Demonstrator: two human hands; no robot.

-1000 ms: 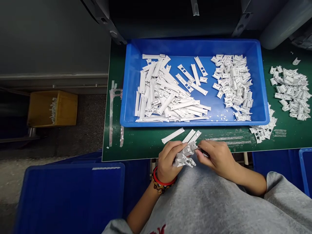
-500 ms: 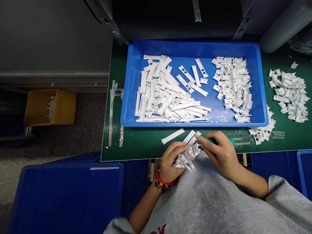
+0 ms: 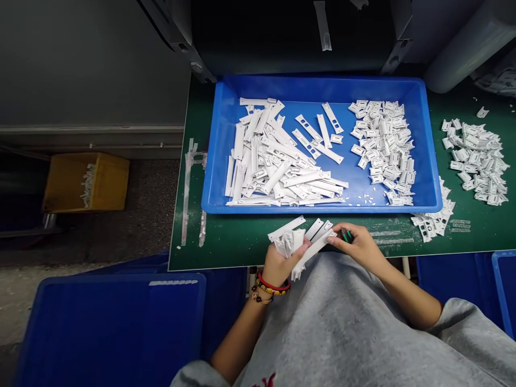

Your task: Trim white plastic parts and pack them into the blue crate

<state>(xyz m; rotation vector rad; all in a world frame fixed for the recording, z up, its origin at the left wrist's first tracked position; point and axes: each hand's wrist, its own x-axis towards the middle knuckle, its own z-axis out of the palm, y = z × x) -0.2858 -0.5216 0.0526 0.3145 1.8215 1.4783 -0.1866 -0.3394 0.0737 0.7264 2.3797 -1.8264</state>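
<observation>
My left hand (image 3: 281,264) is wrapped round several white plastic parts (image 3: 291,242), just in front of the table's edge. One long white strip (image 3: 312,251) slants up from it to my right hand (image 3: 353,244), whose thumb and fingers pinch its upper end. A green-handled tool (image 3: 346,235) also lies within my right hand, mostly hidden by the fingers. Beyond my hands, a few long white strips (image 3: 287,228) rest on the green table (image 3: 226,242). The blue tray (image 3: 322,208) behind them holds long strips on its left and short white clips (image 3: 382,140) on its right.
More short clips (image 3: 478,156) lie at the table's right, with flat white pieces (image 3: 435,220) by the tray's corner. A dark machine (image 3: 258,43) stands behind the tray. At left are a yellow bin (image 3: 108,183) and a blue container (image 3: 116,328).
My left hand has turned, and the bunch of parts has swung up. A long strip now spans both hands. My right hand has shifted slightly, with the green tool now tucked into it.
</observation>
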